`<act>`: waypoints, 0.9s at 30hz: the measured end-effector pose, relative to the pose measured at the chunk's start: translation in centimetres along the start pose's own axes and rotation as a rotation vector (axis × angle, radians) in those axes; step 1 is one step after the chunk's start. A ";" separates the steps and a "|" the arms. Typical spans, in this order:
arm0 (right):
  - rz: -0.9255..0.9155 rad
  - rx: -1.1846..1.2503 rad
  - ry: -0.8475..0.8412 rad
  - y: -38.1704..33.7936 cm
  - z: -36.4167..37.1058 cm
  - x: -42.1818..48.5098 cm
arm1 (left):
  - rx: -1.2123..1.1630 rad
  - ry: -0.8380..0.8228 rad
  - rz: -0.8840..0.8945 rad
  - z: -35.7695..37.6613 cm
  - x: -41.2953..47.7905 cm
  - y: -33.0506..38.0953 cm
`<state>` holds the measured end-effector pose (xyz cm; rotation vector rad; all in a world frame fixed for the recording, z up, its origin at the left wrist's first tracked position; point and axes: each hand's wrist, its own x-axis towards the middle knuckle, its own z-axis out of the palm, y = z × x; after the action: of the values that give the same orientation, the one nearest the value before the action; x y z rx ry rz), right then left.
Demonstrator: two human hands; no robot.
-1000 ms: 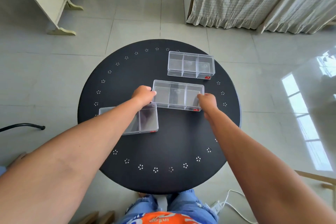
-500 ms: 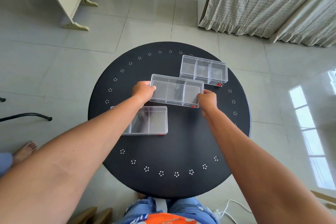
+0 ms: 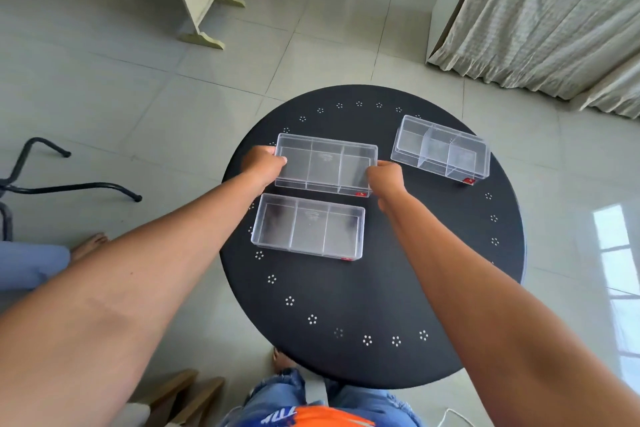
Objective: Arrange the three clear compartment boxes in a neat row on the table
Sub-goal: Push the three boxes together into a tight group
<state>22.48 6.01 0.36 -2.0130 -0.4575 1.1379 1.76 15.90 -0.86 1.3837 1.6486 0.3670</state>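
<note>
- Worktop (image 3: 398,288): round, black, ring of white dot clusters near the rim. All three clear boxes sit on its far half.
- Landmark = held box (image 3: 325,168). Long axis runs left-right, roughly square to the person. Can't tell if it's lifted or resting on the worktop.
- Near box (image 3: 308,230): just on the person's side of the held box, parallel, small gap, shifted slightly left.
- Right box (image 3: 441,151): apart from the held box, to its right and a bit farther away, skewed so its long axis slopes down to the right.
- Left hand (image 3: 261,165) clamps the held box's left short end; right hand (image 3: 386,180) clamps its near-right corner. Both closed on it, equally near.
- Judgement: next move turns on squaring the held box's long axis with its neighbours.
- Versus half a second ago: held box now lies farther left, directly beyond the near box; the gap to the right box has opened.
</note>
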 end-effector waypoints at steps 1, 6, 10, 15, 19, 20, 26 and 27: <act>0.005 -0.009 -0.004 0.0 0.4 0.1 | -0.014 0.010 -0.009 -0.2 0.0 -0.3; 0.019 -0.046 -0.021 0.4 1.5 0.0 | -0.036 0.033 -0.029 -0.9 0.3 -1.6; 0.052 -0.044 -0.020 1.1 2.2 0.6 | -0.042 0.020 -0.028 -1.3 0.4 -2.4; 0.094 -0.083 -0.033 1.9 2.5 1.7 | -0.039 -0.037 -0.030 -1.4 0.4 -3.2; 0.084 -0.135 -0.044 1.2 1.9 0.6 | -0.060 -0.062 -0.068 -1.2 0.4 -3.4; 0.076 -0.151 -0.050 1.1 1.7 0.5 | -0.065 -0.059 -0.074 -1.2 0.5 -3.5; 0.057 -0.108 -0.045 2.1 1.2 1.1 | -0.107 -0.070 -0.074 -1.2 0.1 -4.0; 0.057 -0.124 -0.051 2.0 1.1 0.9 | -0.107 -0.075 -0.064 -1.1 -0.1 -4.0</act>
<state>21.92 5.80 -2.04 -2.1200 -0.5107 1.2241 -1.56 14.87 -3.16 1.2476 1.5858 0.3567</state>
